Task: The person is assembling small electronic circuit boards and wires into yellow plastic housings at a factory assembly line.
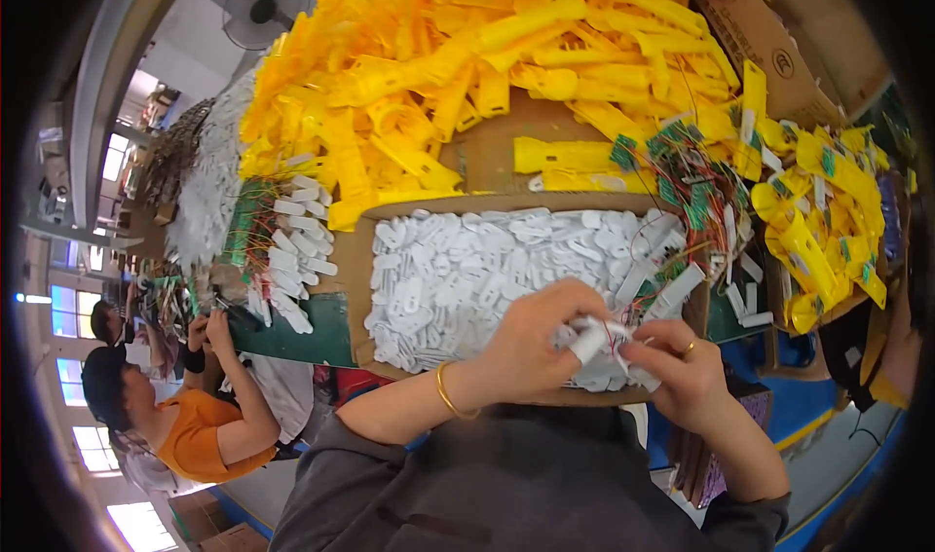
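Observation:
Over the front right of a cardboard box (365, 289) full of small flat white plastic pieces (458, 270), both my hands are closed on white parts with thin red wires. Between the thumb and fingers of my left hand (531, 343) is a white block-shaped piece (587, 346). My right hand (687, 377) pinches the wired end beside it, which the fingers partly cover. Just beyond my hands, several larger white blocks (674, 292) with wires lie on the box's right end.
Yellow plastic shells (419, 75) are heaped behind the box. Green circuit boards with red wires (696, 177) lie at its back right corner. More boards (255, 223) and white blocks (302, 245) are at left. A carton of yellow shells (818, 231) stands right. A co-worker in orange (209, 430) works left.

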The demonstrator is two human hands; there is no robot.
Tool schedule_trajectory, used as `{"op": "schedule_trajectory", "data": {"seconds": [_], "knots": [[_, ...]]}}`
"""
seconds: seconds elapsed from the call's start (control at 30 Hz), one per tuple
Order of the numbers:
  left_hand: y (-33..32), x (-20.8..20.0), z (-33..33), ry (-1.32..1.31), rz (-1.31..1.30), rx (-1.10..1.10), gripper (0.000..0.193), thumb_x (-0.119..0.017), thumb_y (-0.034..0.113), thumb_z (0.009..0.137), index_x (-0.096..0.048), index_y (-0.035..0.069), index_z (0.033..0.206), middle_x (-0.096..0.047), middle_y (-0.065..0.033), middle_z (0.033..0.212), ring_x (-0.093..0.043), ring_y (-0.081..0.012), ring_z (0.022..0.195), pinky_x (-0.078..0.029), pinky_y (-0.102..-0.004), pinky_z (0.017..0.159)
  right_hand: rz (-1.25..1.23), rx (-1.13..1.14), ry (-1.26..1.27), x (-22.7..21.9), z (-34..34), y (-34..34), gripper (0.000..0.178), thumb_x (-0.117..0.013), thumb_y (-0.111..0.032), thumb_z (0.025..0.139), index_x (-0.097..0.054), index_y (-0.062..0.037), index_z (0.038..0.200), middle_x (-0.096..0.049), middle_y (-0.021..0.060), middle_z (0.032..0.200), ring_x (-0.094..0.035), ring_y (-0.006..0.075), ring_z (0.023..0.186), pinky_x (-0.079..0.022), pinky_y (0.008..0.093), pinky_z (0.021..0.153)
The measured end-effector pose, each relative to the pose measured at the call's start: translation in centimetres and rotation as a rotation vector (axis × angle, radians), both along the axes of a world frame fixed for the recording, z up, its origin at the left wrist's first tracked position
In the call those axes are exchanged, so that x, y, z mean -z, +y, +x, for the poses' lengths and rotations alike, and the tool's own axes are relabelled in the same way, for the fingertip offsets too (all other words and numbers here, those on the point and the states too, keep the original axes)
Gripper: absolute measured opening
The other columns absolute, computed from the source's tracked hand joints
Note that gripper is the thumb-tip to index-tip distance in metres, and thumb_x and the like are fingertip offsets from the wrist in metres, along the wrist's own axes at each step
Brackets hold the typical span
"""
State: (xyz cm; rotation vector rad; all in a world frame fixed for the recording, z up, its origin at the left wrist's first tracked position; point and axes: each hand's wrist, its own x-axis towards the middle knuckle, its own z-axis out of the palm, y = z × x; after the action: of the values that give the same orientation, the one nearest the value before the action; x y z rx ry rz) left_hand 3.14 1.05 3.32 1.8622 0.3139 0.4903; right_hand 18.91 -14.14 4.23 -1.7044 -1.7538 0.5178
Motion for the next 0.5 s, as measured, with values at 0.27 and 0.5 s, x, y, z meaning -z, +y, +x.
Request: {"op": "schedule_trajectory", "data": {"seconds": [0.27, 0.5], "knots": [[14.6, -1.4, -4.4, 0.281, 0.223, -0.488, 0.037, -0.060, 0.005, 0.075, -0.057, 0.006, 0.112, -0.062, -0.0093, 0.096, -0.060, -0.0178, 0.084, -0.049, -0.0290, 0.068, 0.117, 0.185, -0.067, -0.9, 2.1, 4.1, 0.029, -0.052, 0.010, 0.066, -0.061, -0.0005, 0.092, -0.053, 0.0184, 0.113, -0.055, 0.0316, 0.101, -0.044, 0.0383, 0.085], [27.5, 4.2, -11.3, 0.720, 0.706, -0.971, 0.061, -0.061, 0.031, 0.080, -0.039, -0.004, 0.125, -0.061, -0.0213, 0.097, -0.059, -0.0323, 0.094, -0.045, -0.0406, 0.085, 0.056, 0.264, -0.049, -1.2, 0.5, 1.4, 0.036, -0.054, 0.009, 0.056, -0.062, 0.0001, 0.090, -0.058, 0.0190, 0.103, -0.058, 0.0343, 0.093, -0.047, 0.0362, 0.080]]}}
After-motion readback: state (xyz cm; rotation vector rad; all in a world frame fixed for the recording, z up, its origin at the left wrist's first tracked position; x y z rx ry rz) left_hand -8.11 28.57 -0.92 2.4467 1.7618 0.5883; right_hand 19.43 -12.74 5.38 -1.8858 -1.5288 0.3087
